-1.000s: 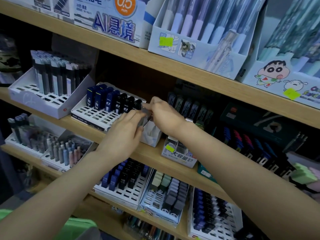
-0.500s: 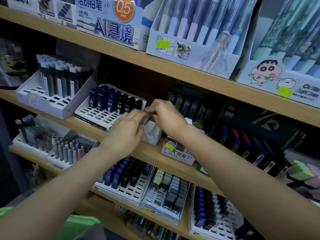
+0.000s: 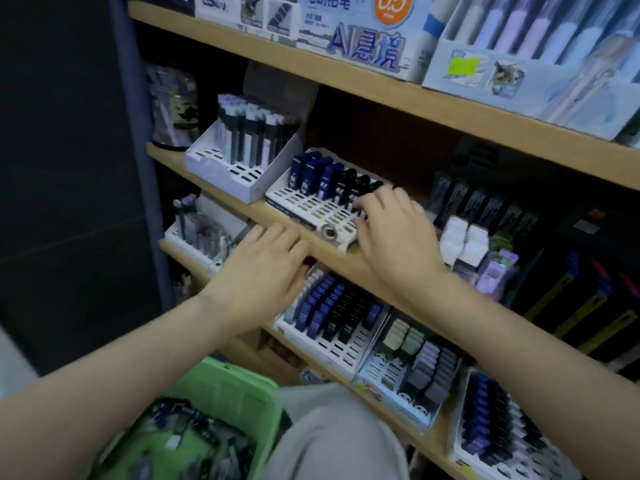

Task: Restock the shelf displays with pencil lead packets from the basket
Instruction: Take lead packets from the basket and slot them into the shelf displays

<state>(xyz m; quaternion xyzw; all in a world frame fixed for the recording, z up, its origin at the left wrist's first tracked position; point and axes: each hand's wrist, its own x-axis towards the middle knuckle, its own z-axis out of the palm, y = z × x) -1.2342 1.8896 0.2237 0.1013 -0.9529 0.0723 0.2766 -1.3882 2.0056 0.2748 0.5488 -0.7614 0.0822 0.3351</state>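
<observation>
A white slotted display tray (image 3: 309, 210) on the middle shelf holds a back row of blue and black pencil lead packets (image 3: 328, 177). My right hand (image 3: 393, 233) reaches onto the tray's right side, its fingertips pinching a small black packet (image 3: 360, 210) down at the slots. My left hand (image 3: 265, 266) hovers with relaxed fingers over the shelf edge (image 3: 332, 258), holding nothing. At the bottom left a green basket (image 3: 242, 379) holds several loose dark packets (image 3: 194, 434).
Another tray of blue and black packets (image 3: 332, 317) sits on the shelf below, with eraser trays (image 3: 415, 368) to its right. A taller white display of lead tubes (image 3: 249, 140) stands left of the tray. Pen boxes (image 3: 519, 64) fill the top shelf. My knee (image 3: 332, 434) is beside the basket.
The hands, which worked together on a small packet in front of the tray, have parted. The left dropped toward the shelf edge; the right moved onto the tray. The view tilted down, showing the basket.
</observation>
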